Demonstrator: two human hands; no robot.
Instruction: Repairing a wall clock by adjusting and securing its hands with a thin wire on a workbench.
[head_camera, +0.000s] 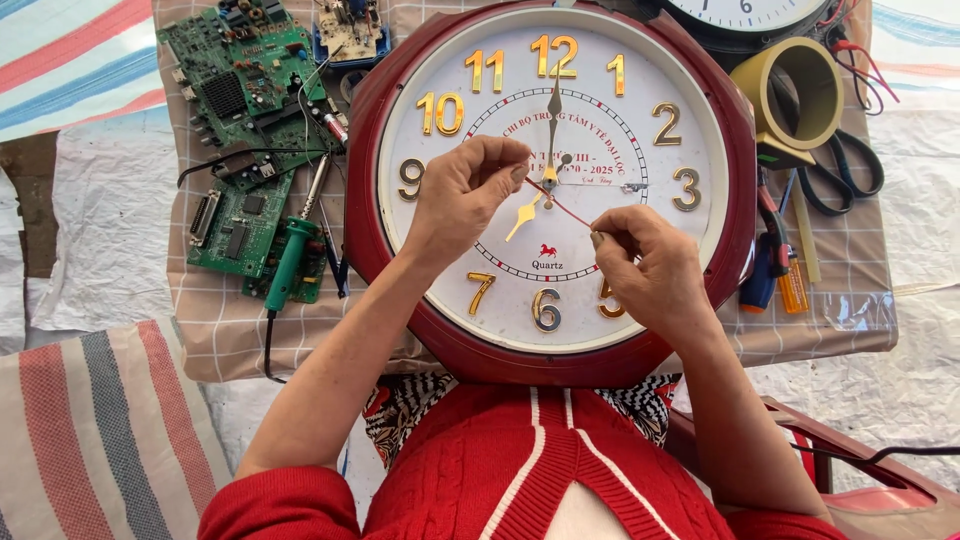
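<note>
A big wall clock (550, 190) with a dark red rim and a white dial with gold numerals lies face up on the counter (230, 330), which is covered by a checked cloth – the clock fills the middle of the view, its lower edge against the person's red sweater. Left of it lie green circuit boards (245, 130), with a green-handled soldering iron (290, 262) resting across the lower one. At the upper right sits a roll of tan tape (795, 95), black-handled scissors (845, 170) just beside it, and a part of a second clock (745, 15) with a black rim above.

Both hands are over the dial. The left hand (465, 195) is curled, thumb and forefinger pinched close at one end of the thin red second hand (560, 205) near the centre. The right hand (650, 265) is likewise pinched narrow, its fingertips at the other end of that red needle, above the numeral at the lower right. The gold minute hand (553, 125) points near the top, and the short gold hour hand (522, 218) points down-left between the two hands.
</note>
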